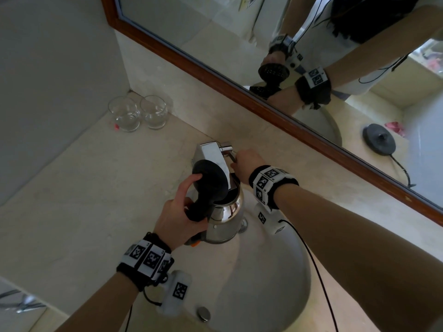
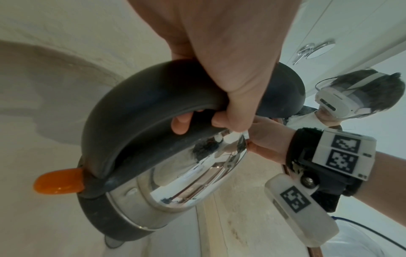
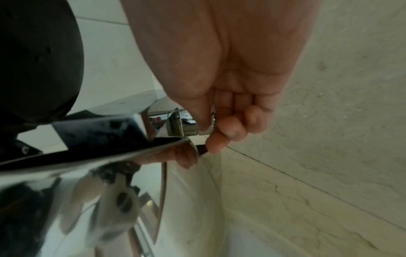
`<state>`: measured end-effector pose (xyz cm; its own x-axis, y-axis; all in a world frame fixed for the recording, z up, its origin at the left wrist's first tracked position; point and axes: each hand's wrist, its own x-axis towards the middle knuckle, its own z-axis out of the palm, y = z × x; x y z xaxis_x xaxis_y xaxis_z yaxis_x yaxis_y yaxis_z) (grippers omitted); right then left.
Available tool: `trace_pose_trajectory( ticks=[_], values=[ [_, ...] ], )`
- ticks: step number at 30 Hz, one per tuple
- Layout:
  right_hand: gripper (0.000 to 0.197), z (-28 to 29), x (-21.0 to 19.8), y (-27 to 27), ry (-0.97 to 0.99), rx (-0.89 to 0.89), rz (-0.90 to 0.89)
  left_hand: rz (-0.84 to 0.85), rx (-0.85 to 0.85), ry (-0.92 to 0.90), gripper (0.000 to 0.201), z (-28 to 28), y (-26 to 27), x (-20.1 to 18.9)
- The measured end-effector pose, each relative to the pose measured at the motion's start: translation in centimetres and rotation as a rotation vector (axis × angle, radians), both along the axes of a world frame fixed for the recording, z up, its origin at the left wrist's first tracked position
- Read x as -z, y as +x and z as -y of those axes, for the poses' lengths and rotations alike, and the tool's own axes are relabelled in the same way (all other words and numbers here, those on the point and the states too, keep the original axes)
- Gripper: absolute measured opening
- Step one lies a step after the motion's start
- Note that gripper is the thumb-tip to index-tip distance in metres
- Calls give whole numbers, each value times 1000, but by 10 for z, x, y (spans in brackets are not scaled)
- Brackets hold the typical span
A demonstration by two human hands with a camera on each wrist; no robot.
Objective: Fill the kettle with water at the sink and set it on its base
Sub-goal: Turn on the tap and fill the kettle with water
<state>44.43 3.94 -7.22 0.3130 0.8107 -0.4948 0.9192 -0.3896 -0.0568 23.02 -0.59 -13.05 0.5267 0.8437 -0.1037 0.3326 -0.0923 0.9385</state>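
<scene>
Fill step. My left hand gripping kettle by black handle, holding it over sink, lid up, mouth under faucet. My right hand pinching faucet lever. Water flow: cannot tell. Next, I'm guessing: shutting tap, carrying to base.

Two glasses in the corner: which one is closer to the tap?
The right-hand glass. It stands beside the other glass, which sits nearer the side wall, so the right one is closer to the tap.
</scene>
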Motion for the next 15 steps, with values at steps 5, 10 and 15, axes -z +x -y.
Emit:
trace_pose_trajectory(
  ticks=[5, 10, 15],
  values=[
    [28, 15, -3, -4, 32, 12, -21, 4, 18, 21, 108, 1, -3, 0],
    [34, 41, -3, -7, 46, 80, -26, 8, 63, 21, 106, 5, -6, 0],
    [26, 75, -12, -16, 159, 203, -60, 25, 89, 11, 103, 14, -9, -2]
  ],
)
